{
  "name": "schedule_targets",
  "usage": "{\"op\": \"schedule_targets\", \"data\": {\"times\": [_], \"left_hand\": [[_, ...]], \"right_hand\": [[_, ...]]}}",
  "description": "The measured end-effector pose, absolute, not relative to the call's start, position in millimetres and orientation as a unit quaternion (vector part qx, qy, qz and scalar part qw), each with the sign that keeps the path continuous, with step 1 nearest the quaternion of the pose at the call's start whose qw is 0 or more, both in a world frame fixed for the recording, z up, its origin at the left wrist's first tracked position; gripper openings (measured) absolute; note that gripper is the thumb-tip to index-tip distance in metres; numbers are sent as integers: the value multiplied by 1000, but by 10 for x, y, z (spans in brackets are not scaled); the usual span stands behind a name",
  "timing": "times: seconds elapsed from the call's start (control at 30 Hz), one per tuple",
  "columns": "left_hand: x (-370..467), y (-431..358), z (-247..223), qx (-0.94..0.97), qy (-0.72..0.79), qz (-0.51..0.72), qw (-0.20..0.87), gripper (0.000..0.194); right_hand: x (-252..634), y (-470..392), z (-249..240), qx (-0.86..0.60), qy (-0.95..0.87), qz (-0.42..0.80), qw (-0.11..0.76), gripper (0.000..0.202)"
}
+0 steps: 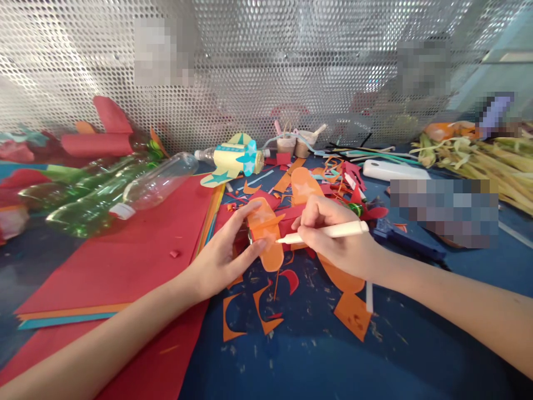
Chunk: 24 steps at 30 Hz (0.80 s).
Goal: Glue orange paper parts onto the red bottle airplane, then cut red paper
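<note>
My left hand [227,253] is closed on an orange paper cut-out [272,258] with rounded ends, its fingers at the left edge and thumb on the face. Faint pale star shapes show on the paper. A white marker pen [328,231] is gripped in my right hand [333,236], with its tip at the surface of the cut-out. More orange paper [306,186], also with a pale star, rises behind that hand. Red paper [291,216] lies between the two orange parts, and how they join is partly hidden by my hands.
Red and coloured sheets [125,266] are stacked at left, with a clear plastic bottle [160,183] and green ones [91,208]. A yellow paper-wrapped bottle [233,155] stands behind. Paper scraps [266,311] lie in front; a blue glue gun [406,238] and corn husks [491,161] are right.
</note>
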State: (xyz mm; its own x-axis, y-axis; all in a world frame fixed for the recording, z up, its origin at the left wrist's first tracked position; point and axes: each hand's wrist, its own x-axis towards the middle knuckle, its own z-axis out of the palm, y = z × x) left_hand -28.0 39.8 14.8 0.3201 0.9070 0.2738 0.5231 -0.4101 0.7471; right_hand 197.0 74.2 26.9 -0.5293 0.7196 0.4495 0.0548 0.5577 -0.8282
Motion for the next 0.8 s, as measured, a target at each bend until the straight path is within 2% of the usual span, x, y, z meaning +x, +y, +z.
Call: {"op": "schedule_targets", "data": {"times": [0.8], "left_hand": [[-273,395,154,761,467,351,282,54]], "right_hand": [[1982,731,265,-258,-798,374,396,24]]}}
